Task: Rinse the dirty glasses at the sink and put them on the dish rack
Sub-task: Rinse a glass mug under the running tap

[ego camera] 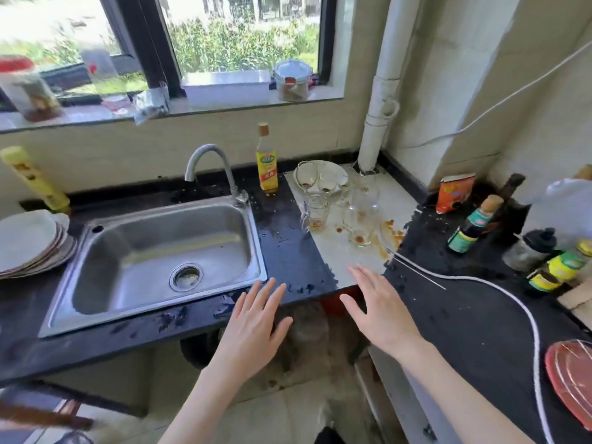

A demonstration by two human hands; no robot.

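— What is being shown at the sink [160, 251]?

— Two bare hands are being held out above the front edge of the dark worktop [288, 245]. The left hand [253, 322] is being hovered just beside the sink's front right corner, its grip released, fingers straight and spread, nothing held. The right hand [381, 309] is being kept at the near edge of the pale tiled patch [336, 248], its grip likewise released and empty.

— And where are the dirty glasses [339, 200] being kept?

— They are being left clustered on that pale patch, right of the sink and well beyond both hands. Stemmed glasses are being seen at the back against a white plate [334, 169], a handled glass mug [315, 213] in front, and further tumblers to its right. Brownish residue is being shown in several, and similar stains are being seen on the tiles around them.

— What else is being pictured?

— A curved faucet [211, 168] is being seen behind the steel basin, with a yellow-labelled bottle [266, 161] standing beside it. A stack of plates [32, 245] is being rested left of the sink. Sauce bottles [471, 225] and jars are being crowded along the right, and a white cord [480, 283] is being trailed across the worktop.
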